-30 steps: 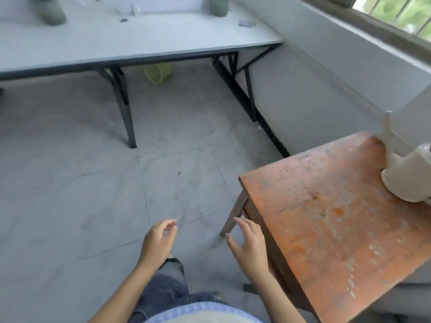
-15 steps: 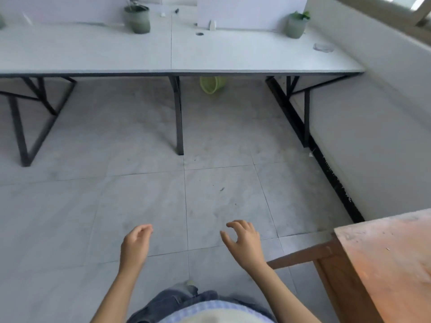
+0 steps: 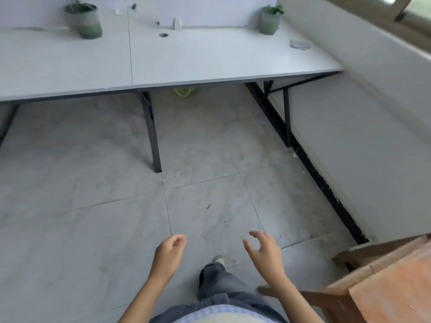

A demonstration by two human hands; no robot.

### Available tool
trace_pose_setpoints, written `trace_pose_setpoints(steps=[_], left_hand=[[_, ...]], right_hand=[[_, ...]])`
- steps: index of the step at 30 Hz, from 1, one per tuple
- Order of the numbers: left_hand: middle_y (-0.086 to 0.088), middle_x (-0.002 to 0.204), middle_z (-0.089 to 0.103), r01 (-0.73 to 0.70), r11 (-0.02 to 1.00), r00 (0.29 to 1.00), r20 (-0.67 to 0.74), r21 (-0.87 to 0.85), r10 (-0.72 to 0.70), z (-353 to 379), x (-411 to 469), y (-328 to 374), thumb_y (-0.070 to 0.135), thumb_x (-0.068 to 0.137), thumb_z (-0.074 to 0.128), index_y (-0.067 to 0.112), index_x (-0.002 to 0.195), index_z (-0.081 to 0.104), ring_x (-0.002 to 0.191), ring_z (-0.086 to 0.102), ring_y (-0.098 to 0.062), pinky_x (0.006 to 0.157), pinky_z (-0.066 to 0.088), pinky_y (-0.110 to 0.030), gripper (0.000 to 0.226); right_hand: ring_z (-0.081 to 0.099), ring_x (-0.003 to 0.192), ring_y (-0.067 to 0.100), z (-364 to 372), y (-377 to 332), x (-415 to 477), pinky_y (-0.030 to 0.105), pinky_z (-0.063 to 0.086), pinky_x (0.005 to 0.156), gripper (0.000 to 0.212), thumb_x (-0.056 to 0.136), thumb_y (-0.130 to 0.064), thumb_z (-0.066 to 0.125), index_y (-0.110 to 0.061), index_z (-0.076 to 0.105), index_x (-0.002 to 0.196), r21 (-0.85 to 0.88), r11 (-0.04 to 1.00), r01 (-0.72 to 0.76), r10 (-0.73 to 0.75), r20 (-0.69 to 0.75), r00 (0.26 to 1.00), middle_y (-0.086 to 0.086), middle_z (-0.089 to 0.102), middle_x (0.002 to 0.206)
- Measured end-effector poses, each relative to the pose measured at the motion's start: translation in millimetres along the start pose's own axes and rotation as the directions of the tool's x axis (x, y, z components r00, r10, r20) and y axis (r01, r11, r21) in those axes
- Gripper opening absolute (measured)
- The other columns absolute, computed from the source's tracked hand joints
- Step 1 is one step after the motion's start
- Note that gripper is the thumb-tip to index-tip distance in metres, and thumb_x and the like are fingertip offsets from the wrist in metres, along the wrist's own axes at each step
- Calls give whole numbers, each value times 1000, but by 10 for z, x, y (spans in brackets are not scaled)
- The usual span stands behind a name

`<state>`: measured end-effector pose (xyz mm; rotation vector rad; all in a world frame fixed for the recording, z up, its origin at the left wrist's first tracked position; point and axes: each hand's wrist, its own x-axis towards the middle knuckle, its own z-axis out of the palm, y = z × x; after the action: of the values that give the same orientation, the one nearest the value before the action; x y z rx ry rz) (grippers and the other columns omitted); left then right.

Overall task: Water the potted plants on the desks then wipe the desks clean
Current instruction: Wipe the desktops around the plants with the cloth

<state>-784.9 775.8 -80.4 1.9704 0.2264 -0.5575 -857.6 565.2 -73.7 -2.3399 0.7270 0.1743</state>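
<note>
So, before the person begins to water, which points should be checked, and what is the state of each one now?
1. Left hand free: ok, holds nothing.
2. Right hand free: ok, holds nothing.
3. Watering vessel at hand: not ok, none in view.
4. Pots upright on the white desks: ok, left pot and right pot both stand.
5. Soil needs water: cannot tell.
6. Cloth for wiping: cannot tell; a crumpled thing near the right pot is too blurred.
</note>
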Motion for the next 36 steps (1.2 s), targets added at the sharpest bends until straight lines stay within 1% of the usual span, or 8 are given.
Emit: trace_pose_setpoints(steps=[7,13,17,21,28,30,32,36], left_hand=[[-7,92,64,-78,997,996,36,-11,79,296,928,1010,12,90,50,14,88,62,95,58,-24,81,37,-27,13],[-3,89,65,-35,999,983,180,28,29,707,1375,1342,20,88,52,22,77,61,93,59,-21,78,40,-25,14],[2,85,64,-76,994,984,168,77,62,890,1973,1701,16,92,48,17,83,62,86,57,-14,69,40,-18,17],[-5,90,65,-122,990,977,184,69,108,1093,2788,2185,16,92,48,9,90,65,88,56,-18,71,40,-25,18],[-2,90,65,-205,977,975,80,-64,210,1048,4136,3451,28,82,52,18,87,63,91,59,-23,73,41,-26,15],[-4,90,65,-195,979,977,82,-54,199,1097,4387,3656,17,89,50,15,90,63,92,59,-23,75,39,-27,14],[-3,89,64,-179,983,978,103,-28,181,1204,4578,3741,11,91,46,12,90,63,91,58,-22,73,40,-23,17],[4,82,63,-110,994,977,183,1,108,1500,4817,3767,20,86,51,17,83,62,90,59,-24,75,40,-27,12]], right_hand=[[44,124,18,-633,-190,1100,35,30,104,36,91,-31,51,-14,55,122,113,993,-45,59,-122,991,2,56,128],[44,124,18,-607,-45,1548,40,34,106,37,91,-33,50,-14,54,123,152,971,-186,188,-5,982,2,55,129],[44,124,18,-756,-9,2103,40,33,106,38,92,-34,48,-15,53,124,148,950,-274,278,-9,961,2,55,129],[44,124,18,-933,-110,2872,40,33,106,37,92,-33,47,-14,53,124,162,940,-300,310,-44,950,2,54,130],[44,114,15,-1539,-609,4174,35,34,103,33,92,-29,47,-13,54,121,210,937,-278,315,-168,934,3,55,126],[44,106,14,-1641,-674,4420,34,35,100,32,92,-27,48,-12,55,120,245,921,-303,352,-187,917,3,56,123],[46,113,18,-1645,-647,4570,35,35,100,32,92,-27,48,-11,56,120,248,902,-354,399,-164,902,4,57,123],[45,118,20,-1650,-545,4817,37,35,101,32,92,-29,48,-14,56,119,214,880,-425,449,-79,890,4,57,123]])
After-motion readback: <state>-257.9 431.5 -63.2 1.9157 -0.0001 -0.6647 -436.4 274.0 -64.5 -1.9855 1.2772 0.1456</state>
